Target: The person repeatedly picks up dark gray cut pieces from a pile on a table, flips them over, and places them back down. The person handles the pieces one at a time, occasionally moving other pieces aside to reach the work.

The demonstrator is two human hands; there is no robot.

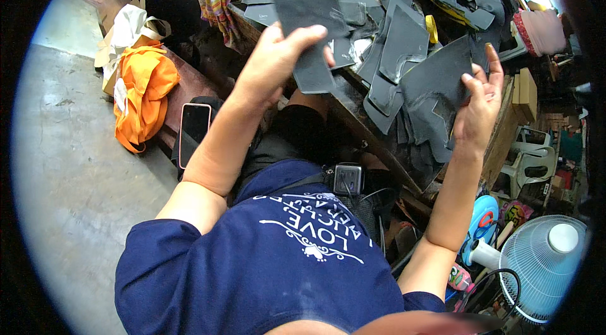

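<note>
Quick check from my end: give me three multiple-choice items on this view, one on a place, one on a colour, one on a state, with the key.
1. Where does the phone lie?
A. on the bench at the person's left
B. on the fan
C. on the pile of dark pieces

2. What colour is the bag beside the phone?
A. green
B. orange
C. white

3. What is the left hand doing?
A. resting empty on the lap
B. holding a dark flat piece
C. gripping the phone

Key: 1 A, the phone sits left of the left forearm, next to the bag. 2 B, its cloth is bright orange. 3 B, the fingers wrap the piece's edge, while the right hand holds another piece.
</note>
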